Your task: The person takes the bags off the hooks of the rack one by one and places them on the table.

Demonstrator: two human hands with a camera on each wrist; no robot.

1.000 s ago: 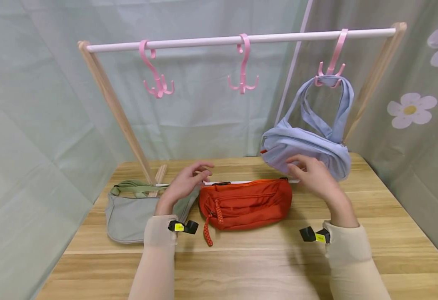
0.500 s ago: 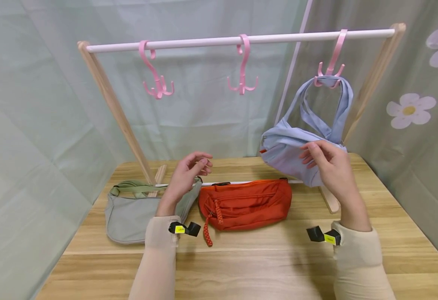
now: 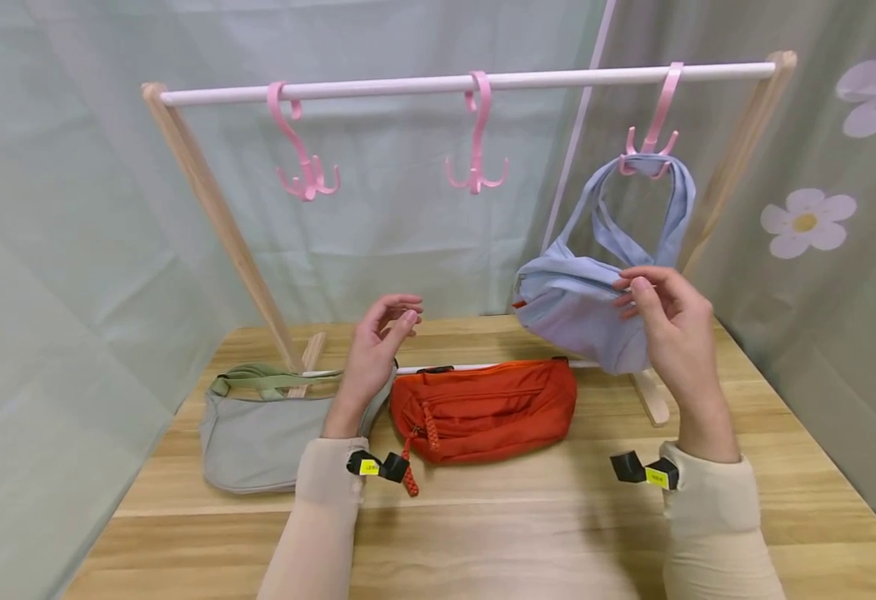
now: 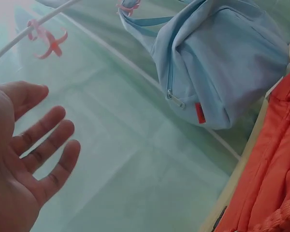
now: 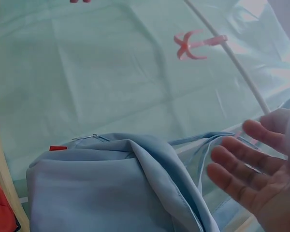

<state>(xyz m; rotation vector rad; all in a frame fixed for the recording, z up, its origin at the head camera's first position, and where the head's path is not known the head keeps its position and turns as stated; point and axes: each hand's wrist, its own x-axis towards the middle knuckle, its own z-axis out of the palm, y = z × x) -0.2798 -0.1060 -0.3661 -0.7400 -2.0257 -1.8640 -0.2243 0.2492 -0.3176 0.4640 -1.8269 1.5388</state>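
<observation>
Fingers (image 4: 46, 124) parted and empty, left hand (image 3: 367, 358) and right hand (image 3: 683, 342) have risen, pale-blue fabric bag (image 3: 576, 310) hanging unheld on pink plastic hook (image 3: 661, 108).

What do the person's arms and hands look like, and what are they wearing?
The left sleeve and right sleeve are long and cream-coloured, with wide cuffs. At each wrist sits a small black gadget with a yellow label; its writing is too small to read. The left hand and right hand wear no gloves.
</observation>
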